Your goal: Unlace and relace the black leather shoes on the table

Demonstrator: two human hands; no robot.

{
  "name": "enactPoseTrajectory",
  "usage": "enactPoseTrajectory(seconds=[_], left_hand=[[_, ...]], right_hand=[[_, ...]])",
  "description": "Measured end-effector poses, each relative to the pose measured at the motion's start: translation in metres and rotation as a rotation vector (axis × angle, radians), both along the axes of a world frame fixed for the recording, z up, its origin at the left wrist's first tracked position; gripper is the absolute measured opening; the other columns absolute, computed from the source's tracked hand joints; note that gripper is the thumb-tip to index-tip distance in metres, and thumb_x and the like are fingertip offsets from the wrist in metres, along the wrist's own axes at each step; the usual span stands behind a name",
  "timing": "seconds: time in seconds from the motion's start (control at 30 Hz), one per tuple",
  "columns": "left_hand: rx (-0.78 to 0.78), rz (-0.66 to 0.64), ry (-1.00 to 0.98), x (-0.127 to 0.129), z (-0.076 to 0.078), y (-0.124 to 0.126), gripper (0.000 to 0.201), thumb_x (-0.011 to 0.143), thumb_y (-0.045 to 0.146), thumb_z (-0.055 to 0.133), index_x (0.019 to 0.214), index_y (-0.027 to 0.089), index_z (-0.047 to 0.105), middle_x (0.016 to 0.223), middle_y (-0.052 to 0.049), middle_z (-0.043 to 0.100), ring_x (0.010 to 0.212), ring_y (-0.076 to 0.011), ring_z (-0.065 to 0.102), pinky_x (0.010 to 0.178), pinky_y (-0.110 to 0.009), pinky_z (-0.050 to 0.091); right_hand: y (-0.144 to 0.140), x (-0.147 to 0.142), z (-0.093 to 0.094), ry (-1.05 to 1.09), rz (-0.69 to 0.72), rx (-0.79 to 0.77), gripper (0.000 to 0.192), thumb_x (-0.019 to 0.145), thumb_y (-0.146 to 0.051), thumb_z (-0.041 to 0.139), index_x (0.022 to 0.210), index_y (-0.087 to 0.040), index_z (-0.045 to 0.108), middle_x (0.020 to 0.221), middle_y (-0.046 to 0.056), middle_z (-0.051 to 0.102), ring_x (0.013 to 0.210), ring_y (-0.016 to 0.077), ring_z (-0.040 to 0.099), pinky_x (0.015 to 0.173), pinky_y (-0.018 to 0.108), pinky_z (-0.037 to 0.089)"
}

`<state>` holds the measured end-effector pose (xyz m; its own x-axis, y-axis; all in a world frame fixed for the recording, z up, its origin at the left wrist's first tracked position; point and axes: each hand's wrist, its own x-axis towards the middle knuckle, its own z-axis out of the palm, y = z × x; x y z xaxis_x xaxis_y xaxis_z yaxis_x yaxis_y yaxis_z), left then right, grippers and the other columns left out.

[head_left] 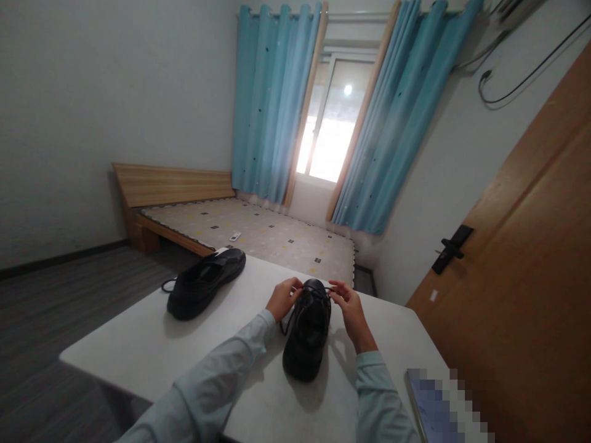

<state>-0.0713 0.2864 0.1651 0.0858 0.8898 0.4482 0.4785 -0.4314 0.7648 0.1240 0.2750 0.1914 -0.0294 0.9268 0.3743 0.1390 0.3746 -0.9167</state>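
A black shoe (305, 335) stands on the white table (203, 354) with its heel towards me and its toe pointing away. My left hand (285, 296) is at the left of its front part, fingers pinched on a dark shoelace (316, 286). On the opposite side, my right hand (347, 306) pinches the lace between thumb and fingers. A loop of lace hangs down along the shoe's left side. The second black shoe (203, 286) sits apart, further left on the table, with a bit of its lace sticking out over the edge.
Past the table is a bed with a patterned mattress (272, 237) and a small white remote-like object (235, 236) on it. A blue flat item (431, 406), partly pixelated, lies at the table's right front. A wooden door (517, 277) stands close on the right.
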Motion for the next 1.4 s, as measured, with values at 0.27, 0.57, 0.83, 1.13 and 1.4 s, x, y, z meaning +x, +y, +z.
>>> enactPoseTrajectory(seconds=[0.27, 0.57, 0.83, 1.13, 1.4], left_hand=[[0.002, 0.012, 0.02, 0.0, 0.0, 0.0, 0.008, 0.08, 0.02, 0.051, 0.081, 0.018, 0.059, 0.082, -0.004, 0.065, 0.073, -0.0165, 0.062, 0.069, -0.028, 0.047], [0.007, 0.021, 0.031, 0.0, -0.002, 0.002, 0.008, 0.08, 0.018, 0.05, 0.081, 0.018, 0.059, 0.082, -0.003, 0.065, 0.073, -0.0154, 0.062, 0.068, -0.025, 0.047], [0.011, 0.019, 0.032, 0.0, -0.002, 0.001, 0.008, 0.08, 0.018, 0.051, 0.081, 0.018, 0.058, 0.081, -0.002, 0.066, 0.072, -0.0156, 0.062, 0.069, -0.026, 0.046], [0.023, 0.012, 0.018, -0.001, -0.001, 0.0, 0.008, 0.08, 0.018, 0.051, 0.081, 0.018, 0.059, 0.08, -0.003, 0.065, 0.072, -0.016, 0.062, 0.068, -0.026, 0.046], [0.018, 0.011, 0.006, 0.0, 0.002, -0.002, 0.008, 0.08, 0.021, 0.051, 0.08, 0.018, 0.059, 0.081, -0.003, 0.066, 0.071, -0.0162, 0.063, 0.068, -0.027, 0.047]], right_hand=[[-0.009, 0.015, 0.021, 0.209, -0.06, 0.035, 0.034, 0.065, -0.025, 0.065, 0.099, -0.018, 0.066, 0.078, 0.003, 0.061, 0.071, 0.0152, 0.054, 0.06, 0.026, 0.041], [-0.018, 0.045, 0.038, 0.539, -0.139, 0.042, 0.031, 0.058, -0.021, 0.071, 0.088, -0.023, 0.07, 0.088, 0.0, 0.063, 0.07, 0.0097, 0.053, 0.057, 0.019, 0.042], [-0.019, 0.074, 0.04, 0.608, -0.315, 0.126, 0.026, 0.058, -0.024, 0.072, 0.084, -0.02, 0.072, 0.078, 0.0, 0.067, 0.063, 0.0086, 0.054, 0.059, 0.021, 0.043], [-0.001, 0.073, 0.012, 0.077, -0.68, 0.159, 0.041, 0.069, -0.033, 0.055, 0.102, -0.011, 0.069, 0.085, 0.011, 0.071, 0.075, 0.0206, 0.062, 0.068, 0.031, 0.046], [-0.002, 0.021, -0.006, -0.409, -0.295, 0.139, 0.041, 0.067, -0.017, 0.042, 0.097, -0.014, 0.069, 0.092, 0.01, 0.07, 0.086, 0.0235, 0.062, 0.083, 0.039, 0.046]])
